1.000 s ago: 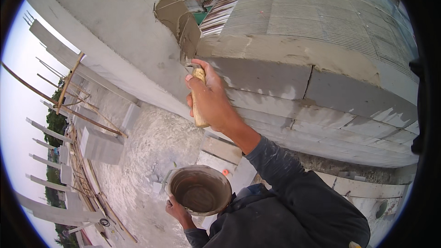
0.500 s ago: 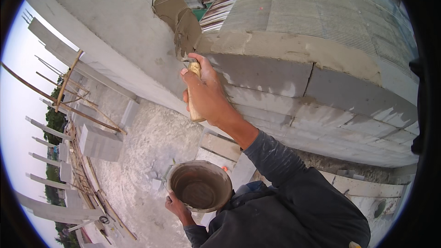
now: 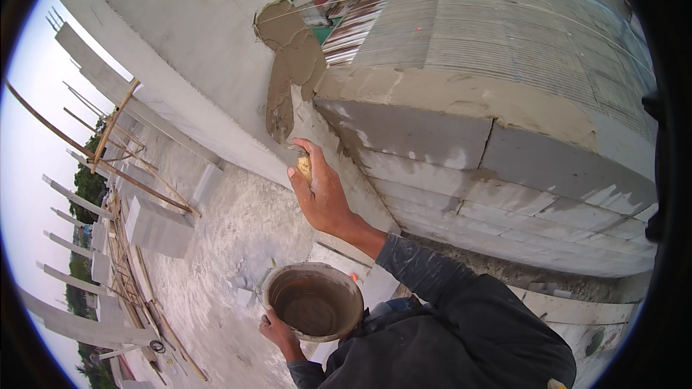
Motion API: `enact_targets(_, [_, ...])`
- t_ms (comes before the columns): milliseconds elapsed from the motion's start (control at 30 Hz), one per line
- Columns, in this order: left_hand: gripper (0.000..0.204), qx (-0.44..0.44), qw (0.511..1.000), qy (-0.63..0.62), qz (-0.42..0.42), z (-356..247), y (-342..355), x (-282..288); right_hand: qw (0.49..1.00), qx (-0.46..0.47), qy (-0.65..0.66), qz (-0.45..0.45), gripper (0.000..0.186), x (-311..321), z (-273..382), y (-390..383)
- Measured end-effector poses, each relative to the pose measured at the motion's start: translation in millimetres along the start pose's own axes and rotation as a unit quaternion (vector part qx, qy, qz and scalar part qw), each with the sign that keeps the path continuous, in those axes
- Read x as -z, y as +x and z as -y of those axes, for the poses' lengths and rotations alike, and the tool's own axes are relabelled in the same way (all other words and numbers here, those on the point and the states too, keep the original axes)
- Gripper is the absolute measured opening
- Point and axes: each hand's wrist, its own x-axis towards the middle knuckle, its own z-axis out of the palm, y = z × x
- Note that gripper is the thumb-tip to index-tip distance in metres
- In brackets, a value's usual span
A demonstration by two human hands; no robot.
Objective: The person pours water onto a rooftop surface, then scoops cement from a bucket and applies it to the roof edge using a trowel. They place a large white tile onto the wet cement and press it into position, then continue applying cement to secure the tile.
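Wood-handled trowel (image 3: 305,167) grasped in right hand (image 3: 322,198), at twelve o'clock from round grey-brown bucket (image 3: 351,295); left hand (image 3: 278,328) grips bucket rim at eight o'clock. Smeared grey-brown mortar (image 3: 297,57) lies at trowel's twelve o'clock.

Right grip (image 3: 317,193) curled, left grip (image 3: 279,330) lower

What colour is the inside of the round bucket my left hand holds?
Brown; the round, open-topped bucket in your left hand shows best in the head view.
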Motion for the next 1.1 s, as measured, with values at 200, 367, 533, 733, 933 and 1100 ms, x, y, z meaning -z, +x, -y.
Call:
enact_targets(200, [0.044, -0.001, 1.0, -0.025, 0.005, 2, -3, -1, 0.995, -0.077, 0.049, -0.041, 0.047, 19, -4, 32])
enact_targets(367, [0.044, 0.003, 0.999, -0.035, -0.013, 0, -3, -9, 0.993, -0.083, 0.08, 0.001, 0.047, 25, 5, 45])
enact_targets(533, [0.047, -0.01, 0.999, -0.044, 0.031, -5, -8, -19, 0.959, -0.155, 0.232, 0.051, 0.047, 29, 17, -17])
enact_targets(733, [0.05, -0.017, 0.998, -0.048, 0.033, -5, -8, -22, 0.947, -0.2, 0.251, -0.01, 0.045, 5, 21, -6])
enact_targets(933, [0.046, -0.014, 0.999, -0.034, 0.028, -3, -9, -31, 0.974, -0.091, 0.205, 0.04, 0.046, -17, 57, 6])
enact_targets(1100, [0.046, -0.003, 0.999, -0.034, 0.035, -8, -15, -46, 0.992, -0.017, 0.095, 0.075, 0.05, 25, 68, -30])
